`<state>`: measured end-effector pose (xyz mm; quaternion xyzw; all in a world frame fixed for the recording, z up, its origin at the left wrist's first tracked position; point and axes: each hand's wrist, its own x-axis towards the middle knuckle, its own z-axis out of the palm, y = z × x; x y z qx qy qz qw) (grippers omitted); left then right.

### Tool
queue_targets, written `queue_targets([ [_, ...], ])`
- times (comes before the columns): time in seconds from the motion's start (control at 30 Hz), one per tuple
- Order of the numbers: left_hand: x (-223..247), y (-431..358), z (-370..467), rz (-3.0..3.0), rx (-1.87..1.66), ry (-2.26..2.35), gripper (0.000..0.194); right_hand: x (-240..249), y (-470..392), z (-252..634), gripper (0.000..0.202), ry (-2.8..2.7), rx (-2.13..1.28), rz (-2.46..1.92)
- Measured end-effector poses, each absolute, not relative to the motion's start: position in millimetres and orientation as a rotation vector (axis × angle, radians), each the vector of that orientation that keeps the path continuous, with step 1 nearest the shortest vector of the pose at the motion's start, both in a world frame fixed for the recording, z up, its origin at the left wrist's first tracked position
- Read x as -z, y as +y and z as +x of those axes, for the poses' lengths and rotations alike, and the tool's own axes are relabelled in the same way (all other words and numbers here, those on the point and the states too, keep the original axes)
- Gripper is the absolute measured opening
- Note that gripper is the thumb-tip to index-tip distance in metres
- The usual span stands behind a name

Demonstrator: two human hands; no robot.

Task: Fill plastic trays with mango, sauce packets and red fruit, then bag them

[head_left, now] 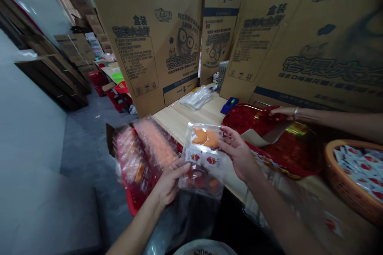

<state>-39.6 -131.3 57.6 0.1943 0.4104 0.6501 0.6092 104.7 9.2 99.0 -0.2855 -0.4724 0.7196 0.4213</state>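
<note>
Both my hands hold a clear plastic pack (206,137) over the table's front edge. Orange pieces lie in its upper part, with small red-and-white sachets (203,158) below them. Through the lower part I see darker red and orange pieces. My left hand (169,181) pinches the pack's lower left side, thumb on top. My right hand (237,153) grips its upper right edge. Left of my left hand, a red basket (131,201) holds several clear packs of orange pieces (157,141), smeared by motion.
A co-worker's hand (283,113) touches a red tray (239,117) of red pieces at the right. An orange basket (332,167) of sachets stands nearby. Tall cardboard boxes (176,40) wall the table's back. A blue tape dispenser (229,105) and plastic bags (197,97) lie before them.
</note>
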Motion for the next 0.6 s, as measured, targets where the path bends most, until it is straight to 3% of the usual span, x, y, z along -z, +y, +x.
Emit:
queue_targets([
  [0.17,-58.9,-131.6,-43.3,0.420,-1.531,0.915,0.033,-101.4,1.5,105.7,0.074,-1.293,-1.763,-0.725],
  [0.43,-61.4,-145.2,-45.3,0.448,-1.292,0.890,0.033,-94.2,1.0,97.0,0.053,-1.188,-1.802,-0.726],
  [0.6,-64.1,-144.2,-56.2,0.379,-1.428,0.928,0.031,-86.7,-5.1,90.3,0.035,-1.363,-1.723,-0.734],
])
